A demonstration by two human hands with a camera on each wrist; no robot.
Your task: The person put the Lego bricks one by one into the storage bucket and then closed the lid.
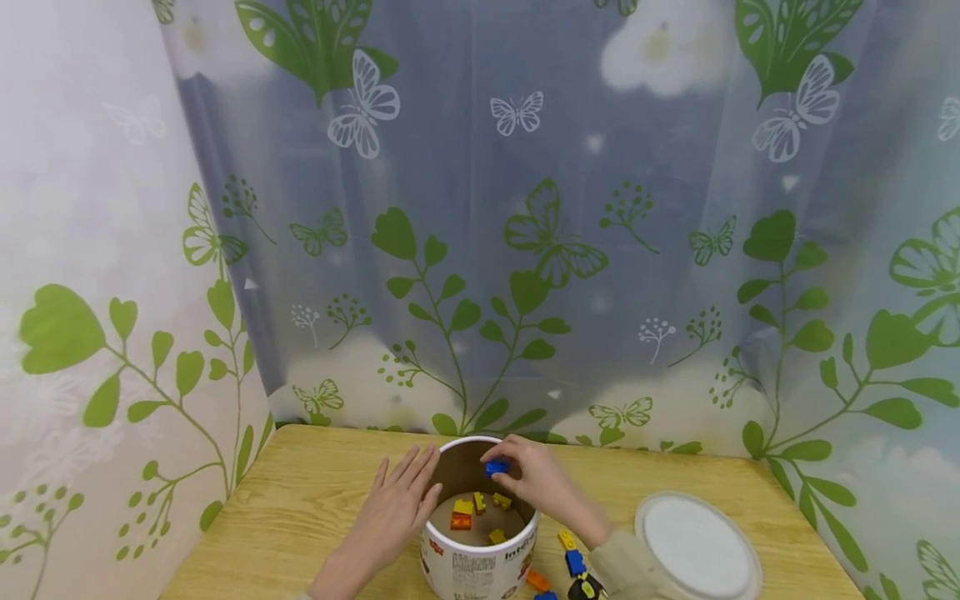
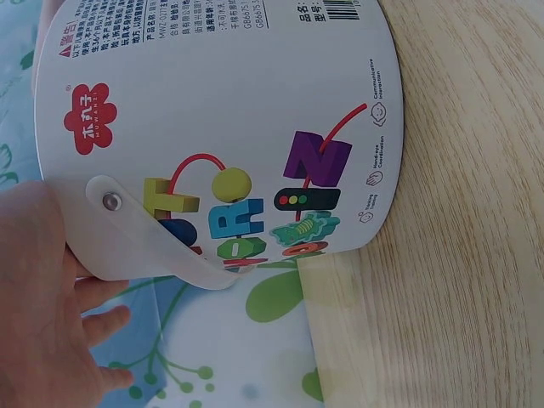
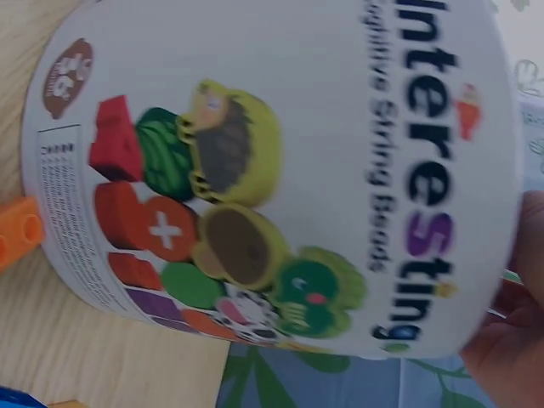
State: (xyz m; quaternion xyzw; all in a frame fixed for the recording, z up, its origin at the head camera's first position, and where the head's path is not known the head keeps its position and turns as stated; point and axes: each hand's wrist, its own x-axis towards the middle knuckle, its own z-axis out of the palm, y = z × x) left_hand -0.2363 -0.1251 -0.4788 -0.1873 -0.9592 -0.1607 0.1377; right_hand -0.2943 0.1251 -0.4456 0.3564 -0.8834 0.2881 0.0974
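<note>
Blue block (image 1: 496,468) sits between the curled thumb and fingers of the right hand (image 1: 536,475), in the mouth of a white printed bucket (image 1: 474,575), near 1 o'clock of its opening. It lies at 9 o'clock from the middle of that hand, and between 2 and 3 o'clock from the left hand (image 1: 397,504). The left hand is flat with straight fingers, at the rim's 9 to 10 o'clock; whether it touches is hard to tell.

On the bucket's floor, a yellow block (image 1: 462,506) is against an orange block (image 1: 461,522) at about 9 o'clock. Other yellow pieces lie at 12 (image 1: 479,502), between 1 and 2 (image 1: 502,501) and 5 o'clock (image 1: 497,537). Only the head view shows these contents, and only it shows the round white lid (image 1: 697,546) on the desk (image 1: 300,483), between 3 and 4 o'clock from the bucket. Loose pieces (image 1: 575,562), yellow, blue, orange and black, lie around 4 o'clock from it.

Only the left wrist view shows the white strap handle (image 2: 157,234) with its metal rivet (image 2: 111,201). The right wrist view shows the wording "Interesting" large and blurred, with a loose orange piece (image 3: 19,231) just beside the wall at 9 o'clock.
</note>
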